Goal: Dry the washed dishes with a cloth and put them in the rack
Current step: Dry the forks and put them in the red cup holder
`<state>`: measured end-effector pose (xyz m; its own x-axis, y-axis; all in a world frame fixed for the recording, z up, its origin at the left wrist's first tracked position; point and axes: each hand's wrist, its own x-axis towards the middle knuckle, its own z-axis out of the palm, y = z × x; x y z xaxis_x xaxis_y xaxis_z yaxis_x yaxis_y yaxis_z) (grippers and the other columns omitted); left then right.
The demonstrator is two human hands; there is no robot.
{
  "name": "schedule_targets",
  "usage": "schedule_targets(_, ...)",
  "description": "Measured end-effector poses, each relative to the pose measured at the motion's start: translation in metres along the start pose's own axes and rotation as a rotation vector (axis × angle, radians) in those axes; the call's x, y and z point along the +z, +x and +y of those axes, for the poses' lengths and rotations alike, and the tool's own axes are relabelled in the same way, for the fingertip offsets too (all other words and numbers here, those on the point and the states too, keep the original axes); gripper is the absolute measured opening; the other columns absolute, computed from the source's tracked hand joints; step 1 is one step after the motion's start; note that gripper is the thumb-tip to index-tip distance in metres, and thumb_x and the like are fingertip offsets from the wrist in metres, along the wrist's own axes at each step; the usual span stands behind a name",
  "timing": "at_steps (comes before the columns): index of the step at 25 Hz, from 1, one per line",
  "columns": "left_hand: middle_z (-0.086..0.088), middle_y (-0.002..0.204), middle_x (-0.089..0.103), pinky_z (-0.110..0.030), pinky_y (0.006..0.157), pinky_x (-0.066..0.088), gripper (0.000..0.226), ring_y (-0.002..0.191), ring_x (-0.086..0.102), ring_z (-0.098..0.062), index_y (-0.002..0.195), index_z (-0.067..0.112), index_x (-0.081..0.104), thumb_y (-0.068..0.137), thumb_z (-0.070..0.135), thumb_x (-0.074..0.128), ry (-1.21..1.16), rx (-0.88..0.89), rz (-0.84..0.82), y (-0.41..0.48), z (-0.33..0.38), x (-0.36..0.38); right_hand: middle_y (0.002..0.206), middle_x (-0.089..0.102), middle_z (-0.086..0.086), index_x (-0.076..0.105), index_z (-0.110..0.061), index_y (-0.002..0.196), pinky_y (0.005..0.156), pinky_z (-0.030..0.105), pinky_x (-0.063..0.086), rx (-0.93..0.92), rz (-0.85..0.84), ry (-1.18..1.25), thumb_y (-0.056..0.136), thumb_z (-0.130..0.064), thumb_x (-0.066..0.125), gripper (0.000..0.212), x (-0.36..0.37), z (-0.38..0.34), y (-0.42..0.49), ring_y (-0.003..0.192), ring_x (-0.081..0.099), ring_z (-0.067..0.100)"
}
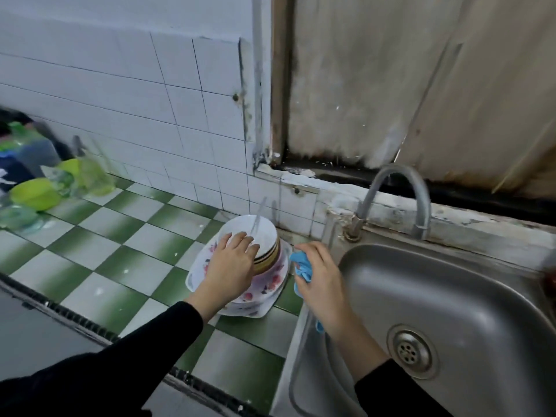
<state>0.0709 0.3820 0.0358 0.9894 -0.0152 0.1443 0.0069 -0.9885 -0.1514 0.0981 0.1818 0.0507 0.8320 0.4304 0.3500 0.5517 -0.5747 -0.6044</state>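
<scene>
Left hand (233, 260) grip clamped on top bowl (255, 236) rim; right hand (316, 272), just right of bowl, clenching blue cloth (302, 267).

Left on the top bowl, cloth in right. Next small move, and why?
Probably lift the top bowl off the stack with the left hand and bring it to the cloth. That hand's fingers already rest on its rim, the right hand holds the cloth bunched beside the stack, and a utensil sticks out of the bowl, so lift it level.

Green-white checkered counter (126, 236); floral plate (255, 310), green bowls (36, 194).
</scene>
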Motion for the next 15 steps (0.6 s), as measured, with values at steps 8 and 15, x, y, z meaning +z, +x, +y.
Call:
schedule_targets(8, -0.014, 0.132, 0.051, -0.036, 0.095, 0.041, 0.040, 0.124, 0.044, -0.029, 0.133, 0.005, 0.046, 0.093, 0.003, 0.043, -0.179, -0.128, -0.181, 0.061, -0.052, 0.050, 0.119, 0.056, 0.006, 0.062, -0.009, 0.120, 0.083, 0.024, 0.047, 0.038, 0.014, -0.062, 0.074, 0.001, 0.073, 0.048, 0.049, 0.013, 0.035, 0.104, 0.058, 0.022)
schedule_targets(15, -0.007, 0.105, 0.067, -0.028, 0.071, 0.038, 0.025, 0.097, 0.061, -0.027, 0.109, 0.012, 0.062, 0.090, 0.005, 0.048, -0.377, -0.172, -0.313, 0.095, -0.047, 0.076, 0.126, 0.053, 0.004, 0.061, -0.011, 0.124, 0.093, 0.020, 0.040, 0.128, 0.068, -0.058, 0.079, -0.002, 0.073, 0.047, 0.050, 0.017, 0.044, 0.111, 0.050, 0.014)
